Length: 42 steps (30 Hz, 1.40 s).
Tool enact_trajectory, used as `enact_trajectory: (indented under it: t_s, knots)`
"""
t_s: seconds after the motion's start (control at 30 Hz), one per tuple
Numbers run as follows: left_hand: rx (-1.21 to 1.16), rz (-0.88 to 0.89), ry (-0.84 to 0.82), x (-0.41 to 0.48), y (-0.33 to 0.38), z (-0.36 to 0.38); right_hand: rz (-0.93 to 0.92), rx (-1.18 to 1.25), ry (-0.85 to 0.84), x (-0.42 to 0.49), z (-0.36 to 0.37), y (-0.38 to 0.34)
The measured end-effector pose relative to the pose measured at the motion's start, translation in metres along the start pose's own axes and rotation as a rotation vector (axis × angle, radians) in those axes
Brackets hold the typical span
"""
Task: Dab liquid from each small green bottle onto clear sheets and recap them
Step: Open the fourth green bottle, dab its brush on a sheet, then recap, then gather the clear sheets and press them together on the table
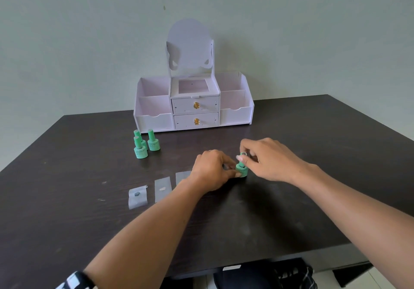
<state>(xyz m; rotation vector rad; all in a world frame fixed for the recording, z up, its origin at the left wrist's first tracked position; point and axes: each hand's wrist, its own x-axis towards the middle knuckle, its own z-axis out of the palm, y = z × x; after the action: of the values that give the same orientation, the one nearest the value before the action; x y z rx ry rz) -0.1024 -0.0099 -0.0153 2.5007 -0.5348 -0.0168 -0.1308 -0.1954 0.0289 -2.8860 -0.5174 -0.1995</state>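
Observation:
A small green bottle stands upright on the dark table near its middle. My left hand grips the bottle's base from the left. My right hand pinches its green cap from the right and above. Three clear sheets lie in a row to the left: the left sheet bears a dark dab, the middle sheet a pale dab, and the third sheet is partly hidden by my left wrist. Three capped green bottles stand together further back on the left.
A pale pink organiser with two drawers, side bins and an upright back panel stands at the table's far edge against the wall. The table's front edge runs close to my body. A watch sits on my left wrist.

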Motion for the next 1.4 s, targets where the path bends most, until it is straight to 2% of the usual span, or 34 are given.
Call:
enact_trajectory:
  t_s: [0.27,0.43,0.67,0.9,1.13,1.4]
  knots:
    - [0.205,0.103,0.081,-0.005,0.000,-0.005,0.052,-0.008,0.070,0.007,-0.005,-0.005]
    - [0.229,0.118,0.165,-0.018,-0.006,-0.039,0.040,0.039,0.138,0.031,-0.023,-0.029]
    - [0.169,-0.090,0.237,-0.055,-0.064,-0.111,-0.029,0.131,0.052,0.091,-0.013,-0.100]
    - [0.171,-0.288,0.294,-0.083,-0.131,-0.142,-0.040,0.121,-0.018,0.146,0.017,-0.159]
    - [0.143,-0.337,0.235,-0.086,-0.161,-0.139,-0.028,0.093,-0.042,0.169,0.041,-0.176]
    - [0.146,-0.335,0.181,-0.085,-0.162,-0.133,-0.004,0.129,-0.037,0.171,0.045,-0.172]
